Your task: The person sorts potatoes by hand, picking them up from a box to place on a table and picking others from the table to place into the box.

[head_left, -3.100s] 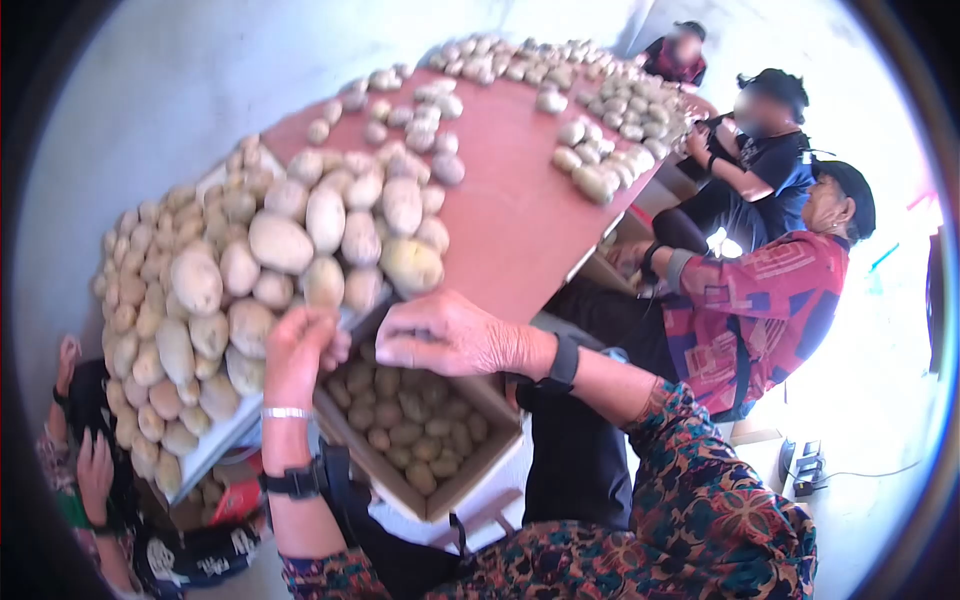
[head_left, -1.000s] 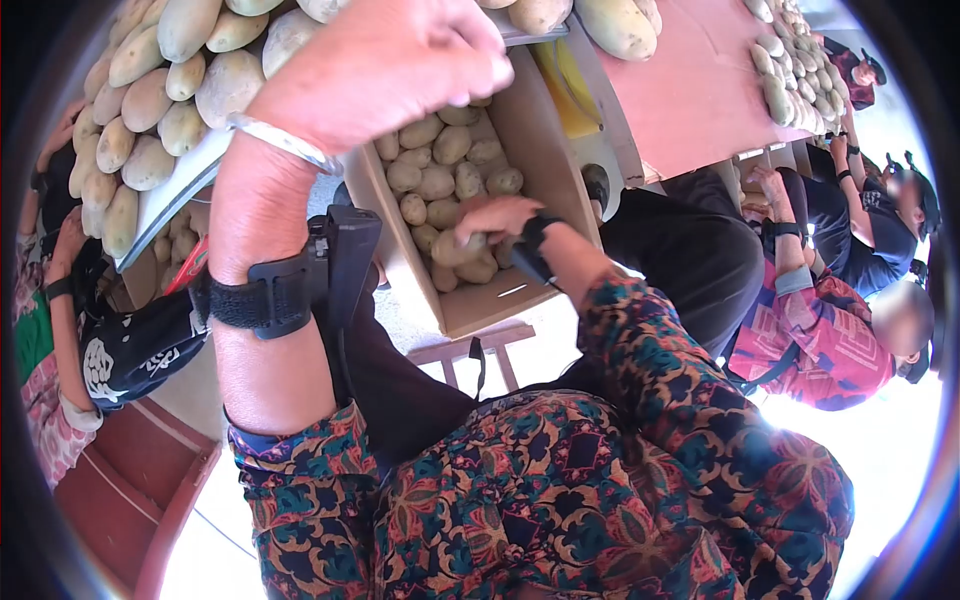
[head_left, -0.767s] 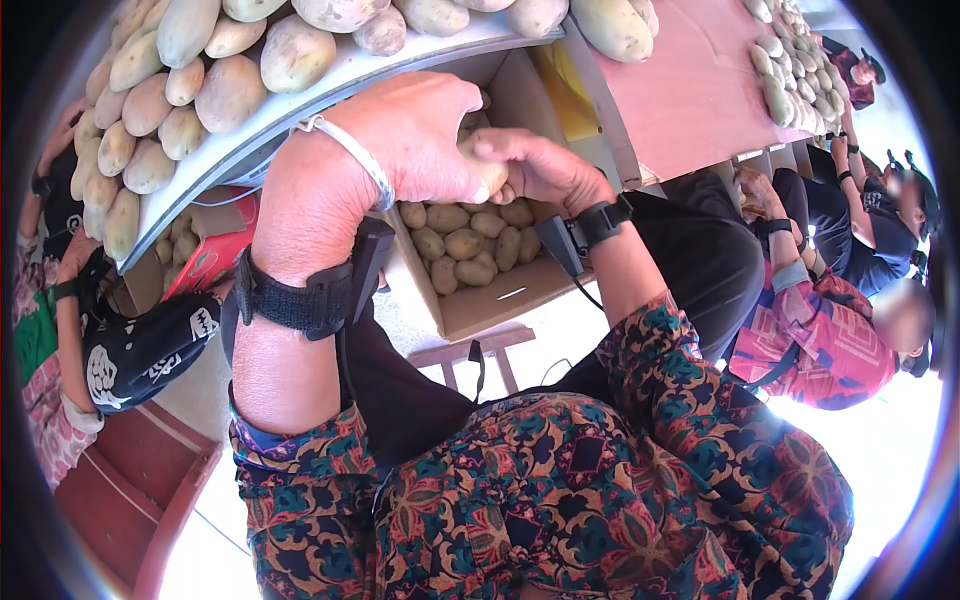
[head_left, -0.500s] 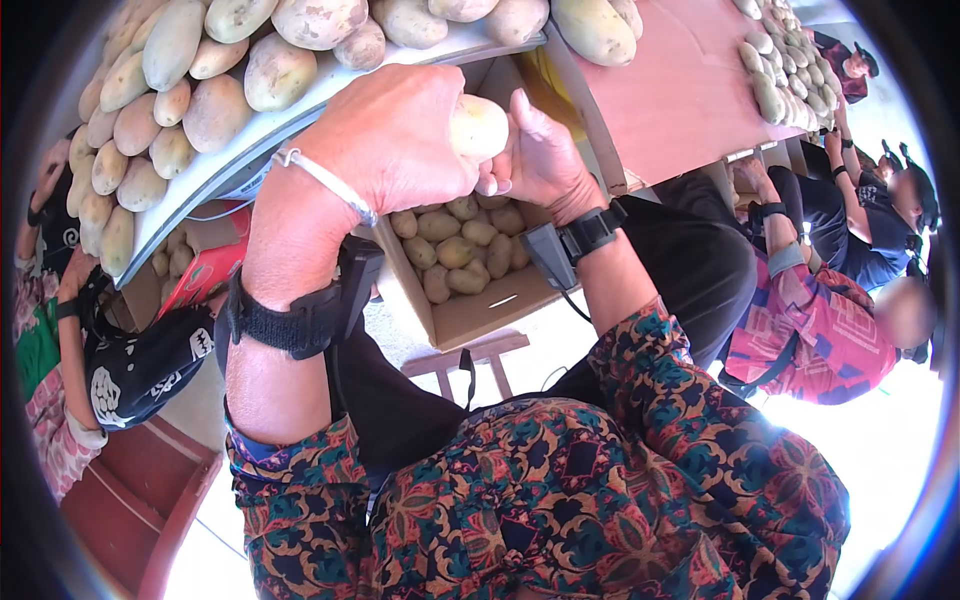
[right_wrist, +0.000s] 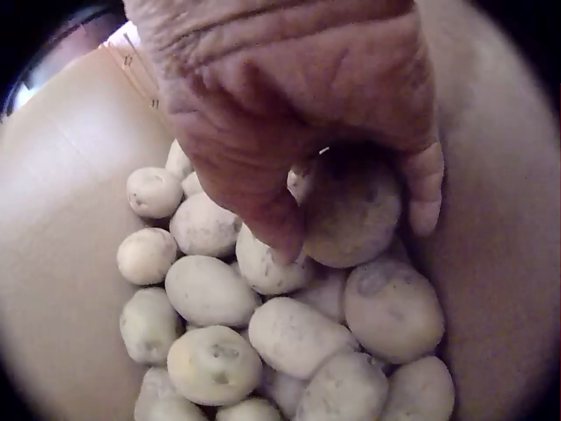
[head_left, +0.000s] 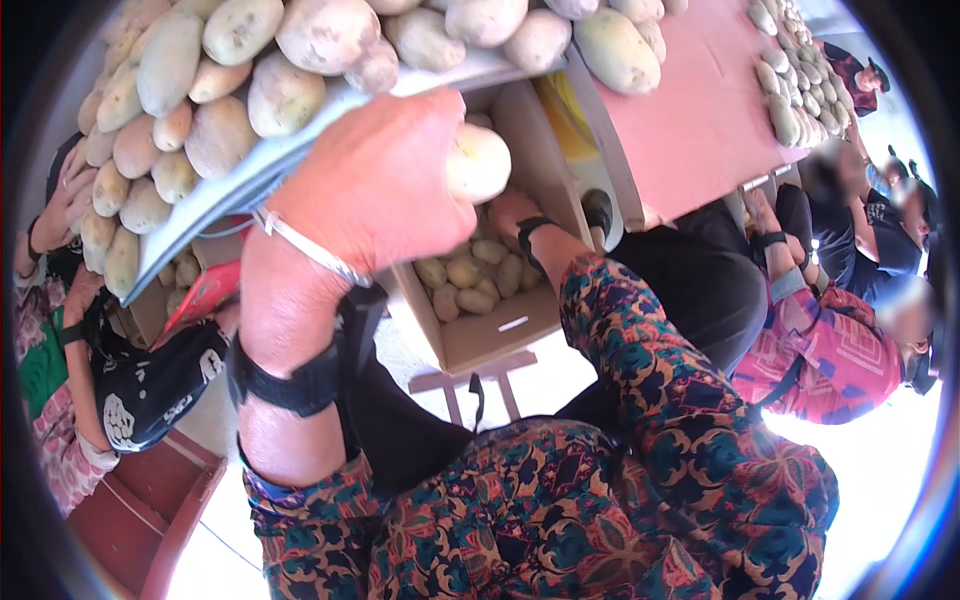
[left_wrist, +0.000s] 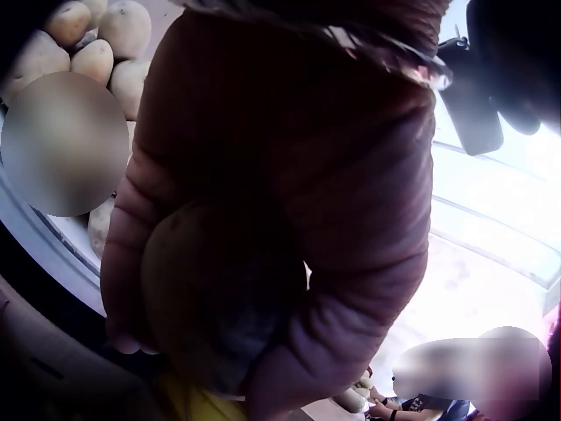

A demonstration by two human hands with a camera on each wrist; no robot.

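Head view: the left hand [head_left: 375, 190] is up over the cardboard box [head_left: 500, 345], fingers curled round a pale potato [head_left: 480, 163] that bulges out past them on the side facing the box. And the right hand [head_left: 513, 212] is down inside the box, by the potato pile [head_left: 480, 275]; from here its fingertips can't be made out.

Over to the left wrist: dark picture, but there's the pale potato, pinched between digits on both sides, its lower end showing between the tips, with something yellow [left_wrist: 206, 403] just below.

Right wrist now: the thumb is on one side, a finger down the other, part-open and bent round a shaded potato [right_wrist: 352, 210]. It sits right between them, up under the palm, on top of the potato pile, near the box wall [right_wrist: 491, 219].
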